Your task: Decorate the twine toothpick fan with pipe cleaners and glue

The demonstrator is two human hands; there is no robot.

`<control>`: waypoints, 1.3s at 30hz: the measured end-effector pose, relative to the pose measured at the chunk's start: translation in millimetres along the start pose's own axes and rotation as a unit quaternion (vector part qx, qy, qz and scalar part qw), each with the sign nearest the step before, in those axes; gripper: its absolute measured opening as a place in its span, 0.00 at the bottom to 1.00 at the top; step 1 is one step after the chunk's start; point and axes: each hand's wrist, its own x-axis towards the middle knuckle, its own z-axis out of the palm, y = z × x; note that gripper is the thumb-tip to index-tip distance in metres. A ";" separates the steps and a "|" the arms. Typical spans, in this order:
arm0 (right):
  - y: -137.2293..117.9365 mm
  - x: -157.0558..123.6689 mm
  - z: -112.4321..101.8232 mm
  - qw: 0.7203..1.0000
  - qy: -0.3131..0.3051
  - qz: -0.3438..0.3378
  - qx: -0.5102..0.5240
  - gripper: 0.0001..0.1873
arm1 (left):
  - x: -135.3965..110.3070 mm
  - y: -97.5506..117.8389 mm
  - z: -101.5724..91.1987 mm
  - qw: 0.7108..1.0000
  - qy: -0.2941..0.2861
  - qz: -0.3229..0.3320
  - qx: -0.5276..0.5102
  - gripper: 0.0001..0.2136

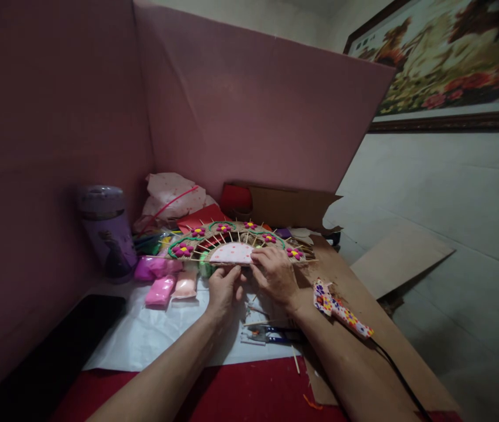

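Observation:
Both hands hold up a half-round fan-shaped craft piece (232, 253) by its straight lower edge. It has thin wooden sticks fanning outward, a woven band with magenta flowers and green wavy trim, and a white dotted half-circle at its centre. My left hand (224, 290) grips the bottom edge near the middle, thumb on the front and fingers curled. My right hand (276, 275) closes on the right end of the dotted half-circle, its fingers lying over the front. Below the hands lie snips with dark blue handles (276, 335) and a few loose sticks.
A flower-patterned glue gun (341, 310) with a black cord rests on brown cardboard (390, 357) at right. Pink packets (160, 291), a purple tumbler (109, 240) and a dark phone-like slab (60, 351) are at left. Pink panels (253, 111) stand behind.

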 end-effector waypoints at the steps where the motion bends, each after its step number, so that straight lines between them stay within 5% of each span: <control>1: 0.4 -0.4 -1.1 1.000 0.001 0.000 0.005 0.10 | 0.2 -0.2 -0.1 1.000 -0.001 0.001 -0.001 0.16; 9: 3.7 -2.1 -2.2 0.999 -0.028 0.009 -0.034 0.26 | 1.1 0.0 -1.0 1.000 -0.006 0.001 0.009 0.15; 19: -0.9 -5.8 -0.9 0.997 0.020 -0.044 -0.065 0.23 | -0.6 1.2 -1.3 1.000 -0.009 -0.007 0.005 0.15; 24: -6.9 -12.4 -5.5 0.990 0.122 -0.061 -0.023 0.13 | -3.7 5.5 1.1 0.999 -0.005 -0.032 -0.022 0.13; 28: -10.9 -18.4 0.1 0.989 0.135 -0.060 0.007 0.07 | -3.9 9.3 1.1 1.000 0.015 -0.017 -0.021 0.16; 35: -20.3 -21.0 9.2 0.990 0.069 0.099 0.076 0.29 | 5.6 14.4 -3.2 0.996 0.091 -0.004 -0.017 0.19; 39: -25.2 -17.0 14.2 0.942 -0.049 0.245 0.224 0.35 | 8.3 17.2 -3.0 0.991 0.134 0.003 0.002 0.15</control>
